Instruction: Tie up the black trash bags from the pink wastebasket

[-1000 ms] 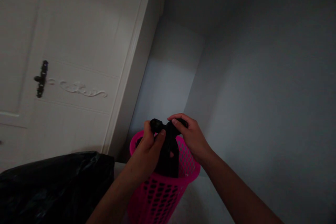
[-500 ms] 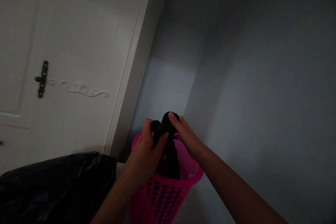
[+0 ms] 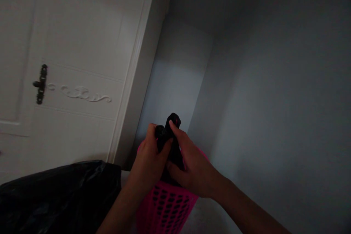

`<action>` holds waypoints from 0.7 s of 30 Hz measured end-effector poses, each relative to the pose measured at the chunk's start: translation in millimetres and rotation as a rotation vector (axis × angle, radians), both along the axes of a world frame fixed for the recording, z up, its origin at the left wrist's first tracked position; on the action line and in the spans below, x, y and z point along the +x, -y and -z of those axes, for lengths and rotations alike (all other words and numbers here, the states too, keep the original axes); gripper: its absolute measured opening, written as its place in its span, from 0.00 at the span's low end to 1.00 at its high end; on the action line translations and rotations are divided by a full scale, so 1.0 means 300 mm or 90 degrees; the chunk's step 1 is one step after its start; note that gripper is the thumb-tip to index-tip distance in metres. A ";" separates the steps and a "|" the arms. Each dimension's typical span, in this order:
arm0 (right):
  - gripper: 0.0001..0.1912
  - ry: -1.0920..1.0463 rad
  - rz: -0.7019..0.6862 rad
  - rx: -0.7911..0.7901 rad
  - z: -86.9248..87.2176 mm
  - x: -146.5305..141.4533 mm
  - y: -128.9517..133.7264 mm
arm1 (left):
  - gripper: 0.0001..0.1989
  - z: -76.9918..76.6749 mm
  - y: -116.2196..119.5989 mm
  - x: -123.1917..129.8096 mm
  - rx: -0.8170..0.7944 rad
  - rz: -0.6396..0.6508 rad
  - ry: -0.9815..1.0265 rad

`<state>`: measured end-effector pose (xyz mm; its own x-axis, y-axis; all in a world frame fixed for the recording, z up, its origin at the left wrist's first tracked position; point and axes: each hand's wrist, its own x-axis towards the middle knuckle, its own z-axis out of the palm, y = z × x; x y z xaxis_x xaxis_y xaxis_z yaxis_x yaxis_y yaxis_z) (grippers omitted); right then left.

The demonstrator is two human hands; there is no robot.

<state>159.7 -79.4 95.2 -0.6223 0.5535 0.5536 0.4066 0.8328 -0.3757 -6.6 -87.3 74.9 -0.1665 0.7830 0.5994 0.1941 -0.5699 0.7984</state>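
Observation:
Both hands hold the bunched top of a black plastic bag [image 3: 176, 153] above a pink lattice basket [image 3: 168, 206]. The bag's lower part runs down into the basket, and dark material shows through the basket's holes. My left hand [image 3: 149, 159] is closed around one gathered end, its thumb pressing from the right. My right hand [image 3: 193, 166] grips the other end, which sticks up beyond the thumb. The two gathered ends lie side by side. My hands hide much of the basket's opening, and poor light blurs the folds.
Another black plastic bag [image 3: 63, 193] lies at the lower left. Behind it rises a white cabinet [image 3: 82, 36] with a dark handle [image 3: 41, 84] and raised scrollwork. A grey-blue wall [image 3: 274, 98] closes off the right side.
My right hand has shifted down and left along the black plastic bag, covering more of the basket's opening. Its bunched end now stands narrower and more upright. My left hand has barely moved.

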 end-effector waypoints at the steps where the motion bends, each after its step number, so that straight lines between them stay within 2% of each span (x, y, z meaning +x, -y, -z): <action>1: 0.56 0.017 -0.018 -0.003 -0.011 -0.004 -0.007 | 0.09 -0.002 0.002 0.002 0.001 0.019 0.007; 4: 0.63 0.043 -0.057 -0.031 -0.036 -0.010 -0.032 | 0.08 0.000 0.003 -0.002 0.004 0.091 0.024; 7: 0.62 0.023 -0.060 -0.039 -0.039 -0.010 -0.064 | 0.08 0.009 -0.005 -0.019 0.025 0.138 0.010; 14: 0.30 -0.048 -0.087 -0.091 -0.035 -0.003 -0.120 | 0.07 0.032 -0.042 -0.038 0.049 0.182 -0.043; 18: 0.21 -0.038 -0.030 -0.135 -0.046 -0.009 -0.102 | 0.10 0.040 -0.039 -0.048 -0.008 0.236 -0.055; 21: 0.18 -0.067 0.002 -0.147 -0.046 -0.015 -0.090 | 0.13 0.036 -0.018 -0.054 -0.011 0.264 -0.068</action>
